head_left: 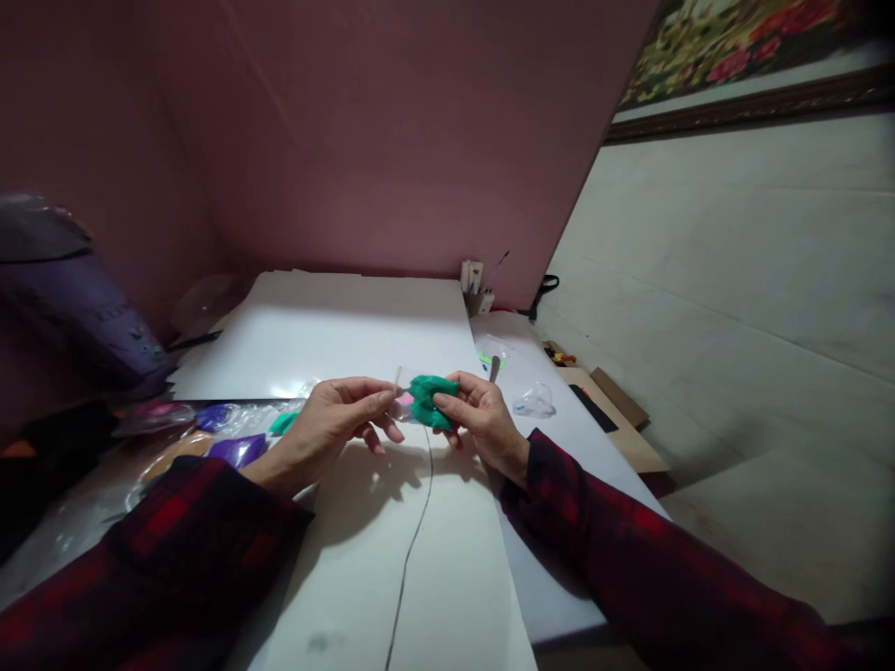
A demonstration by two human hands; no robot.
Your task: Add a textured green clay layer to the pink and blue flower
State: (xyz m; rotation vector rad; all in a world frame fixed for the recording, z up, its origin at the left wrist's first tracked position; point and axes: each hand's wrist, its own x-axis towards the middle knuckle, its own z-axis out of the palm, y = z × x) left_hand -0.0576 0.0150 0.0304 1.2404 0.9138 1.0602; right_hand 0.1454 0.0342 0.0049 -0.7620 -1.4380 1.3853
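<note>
My right hand is closed round a lump of green clay held just above the white board. Thumb and fingers of my left hand pinch a small clear plastic wrapper that touches the clay's left side. A thin dark wire or thread runs from under the hands down toward the board's near edge. Both forearms are in red and black checked sleeves.
Clear bags with purple, green and orange clay lie at the left. A purple device stands at far left. A small box of tools, a crumpled clear wrapper and a cardboard piece are at the right. Pink walls close in behind.
</note>
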